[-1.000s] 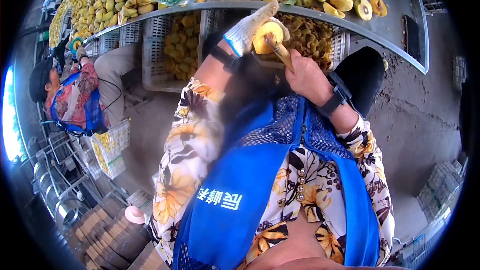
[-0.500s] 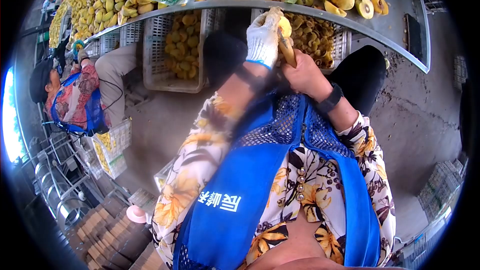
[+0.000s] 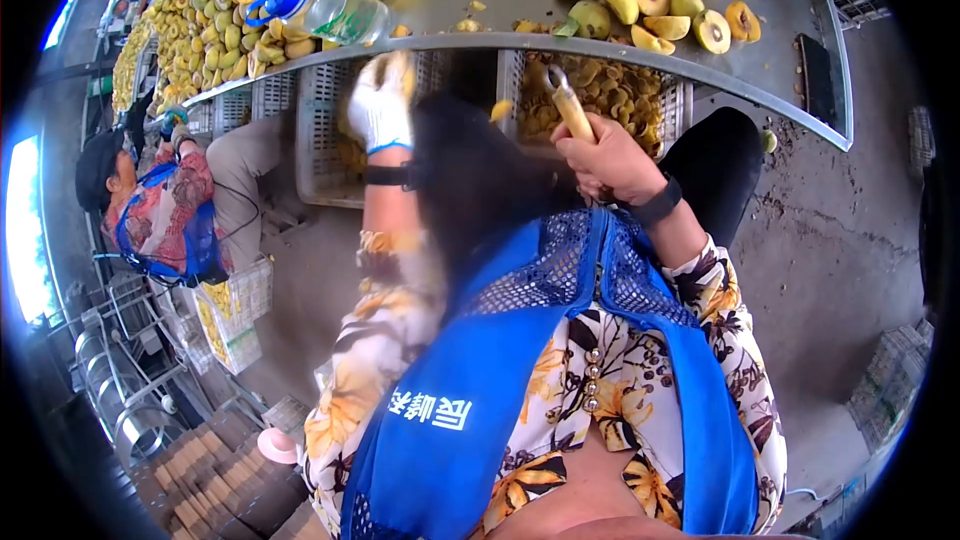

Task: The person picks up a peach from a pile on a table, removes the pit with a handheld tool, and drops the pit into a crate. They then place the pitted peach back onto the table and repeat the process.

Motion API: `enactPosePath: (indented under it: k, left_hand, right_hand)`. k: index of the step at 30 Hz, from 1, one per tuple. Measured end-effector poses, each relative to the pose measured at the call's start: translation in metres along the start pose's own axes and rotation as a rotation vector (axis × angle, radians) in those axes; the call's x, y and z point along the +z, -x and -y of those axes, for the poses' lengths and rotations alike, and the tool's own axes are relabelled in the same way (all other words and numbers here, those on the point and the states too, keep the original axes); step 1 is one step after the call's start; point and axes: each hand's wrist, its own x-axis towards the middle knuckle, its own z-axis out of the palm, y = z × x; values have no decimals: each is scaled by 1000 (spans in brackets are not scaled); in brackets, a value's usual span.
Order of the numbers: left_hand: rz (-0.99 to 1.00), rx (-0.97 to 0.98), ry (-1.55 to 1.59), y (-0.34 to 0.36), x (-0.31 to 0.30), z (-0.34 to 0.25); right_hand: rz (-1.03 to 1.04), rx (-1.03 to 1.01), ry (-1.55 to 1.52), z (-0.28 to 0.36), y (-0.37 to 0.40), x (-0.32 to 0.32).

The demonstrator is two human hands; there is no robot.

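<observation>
Steel forms the curved table [image 3: 440, 10] across the top of the view, and it is loaded with whole and halved yellow-green fruit [image 3: 640, 0], thickest at its left end. Under its rim stand pale plastic crates: the left crate [image 3: 320, 165] and the right crate [image 3: 685, 90], both holding yellow fruit pieces. At the left edge a co-worker [image 3: 150, 210] in a blue vest and dark cap sits at the same table. A clear water bottle [image 3: 325, 5] with a blue cap lies on its side on the tabletop among the fruit. The left hand [image 3: 380, 105], in a white knit glove, is raised over the left crate just below the table rim. It is smeared by motion, so whether it is spread or curled cannot be told. The bare right hand [image 3: 610, 155] is clenched around a wooden-handled tool [image 3: 572, 110], which points up and away in front of the right crate, metal tip uppermost. Between the two hands sits a small yellow scrap [image 3: 502, 110], perhaps a bit of fruit in mid-air.
</observation>
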Motion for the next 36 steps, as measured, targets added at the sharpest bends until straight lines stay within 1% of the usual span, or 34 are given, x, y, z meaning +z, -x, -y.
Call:
enactPosePath:
  k: [1, 2, 3, 5, 6, 7, 8, 9, 11, 12, 13, 14, 15, 16, 18, 19, 20, 21, 22, 24, 26, 27, 28, 30, 33, 36]
  left_hand:
    - [-67, 200, -440, -13, -15, -5]
    - [-136, 399, -882, -22, -23, -9]
    - [-94, 345, -801, -25, -15, -26]
    - [174, 372, -694, -31, 25, -50]
    - [295, 480, -725, -31, 55, -59]
    - [416, 559, -779, -36, 86, -57]
    - [538, 600, -882, -33, 118, -66]
    - [652, 621, -1006, -37, 150, -62]
    - [837, 529, -1137, -41, 204, -49]
    - [785, 499, -1088, -33, 217, -51]
    - [774, 474, -1060, -29, 223, -58]
    - [763, 443, -1034, -27, 225, -63]
    - [736, 460, -1015, -33, 230, -57]
    - [766, 446, -984, -40, 230, -54]
    - [836, 268, -889, -53, 217, -50]
    - [913, 50, -533, -48, 194, -55]
    - [926, 36, -255, -37, 169, -60]
    - [1014, -249, 136, -21, 148, -72]
    - [1041, -286, 278, -12, 131, -71]
    - [931, -298, 415, 9, 108, -66]
    - [879, -477, 635, 28, 91, -56]
    - [782, -542, 624, 41, 88, -59]
    - [785, -402, 576, 49, 89, -53]
    - [671, -548, 566, 65, 88, -58]
    - [532, -380, 461, 77, 102, -60]
    - [564, -417, 577, 78, 110, -47]
  right_hand:
    - [-133, -62, 312, -12, -9, -6]
    - [-224, -106, 482, -22, -12, -13]
    - [-326, -136, 653, -27, -14, -15]
    - [-317, -156, 684, -32, -16, -13]
    - [-316, -169, 702, -32, -17, -12]
    - [-309, -229, 743, -30, -16, -12]
    - [-305, -287, 785, -28, -11, -12]
    - [-303, -347, 829, -26, -7, -13]
    - [-366, -315, 799, -19, 3, -9]
    - [-395, -297, 779, -20, 7, -13]
    - [-447, -361, 798, -25, 9, -19]
    - [-454, -370, 792, -28, 13, -22]
    - [-457, -382, 785, -30, 16, -24]
    - [-458, -396, 777, -30, 18, -26]
    - [-523, -362, 746, -21, 21, -21]
    - [-550, -344, 726, -16, 22, -19]
    - [-570, -380, 722, -11, 20, -17]
    - [-587, -413, 715, -5, 17, -16]
    - [-603, -445, 709, 3, 14, -13]
    - [-620, -443, 825, 15, 6, -5]
    - [-646, -466, 925, 15, -5, -4]
    - [-618, -506, 945, 15, -6, -2]
    - [-598, -505, 966, 13, -8, 0]
    - [-569, -501, 1009, 9, -10, 1]
    - [-570, -466, 1093, 5, -4, 2]
    - [-589, -412, 1120, 3, 1, -1]
